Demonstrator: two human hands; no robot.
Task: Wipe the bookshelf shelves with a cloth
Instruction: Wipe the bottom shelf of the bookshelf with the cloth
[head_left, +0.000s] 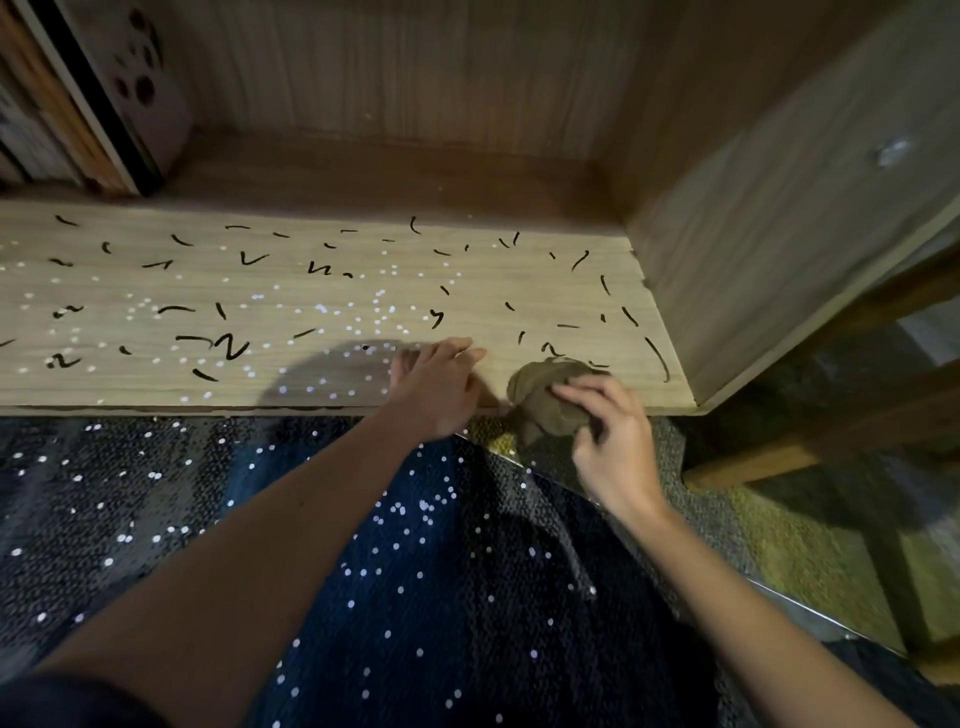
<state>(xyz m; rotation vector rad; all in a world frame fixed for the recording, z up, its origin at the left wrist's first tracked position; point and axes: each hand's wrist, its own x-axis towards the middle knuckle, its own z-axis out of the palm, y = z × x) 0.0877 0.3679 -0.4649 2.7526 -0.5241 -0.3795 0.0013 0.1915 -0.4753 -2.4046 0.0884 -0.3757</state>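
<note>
The cloth (545, 397) lies on the shelf (467, 291) at its front edge, near the side panel (779, 234) on the right. The right hand (610, 439) grips it from the front, and the left hand (439, 387) rests on the shelf just left of it. Books (78, 104) stand at the back left.

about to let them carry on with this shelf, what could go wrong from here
1. The cloth is bunched in a ball, partly overhanging the front edge of the shelf, so the right hand may wipe only a narrow strip or drop it.
2. The left hand rests flat near the black marks; it could smear them if they are wet.
3. A wide sweep left might knock the leaning books.
</note>
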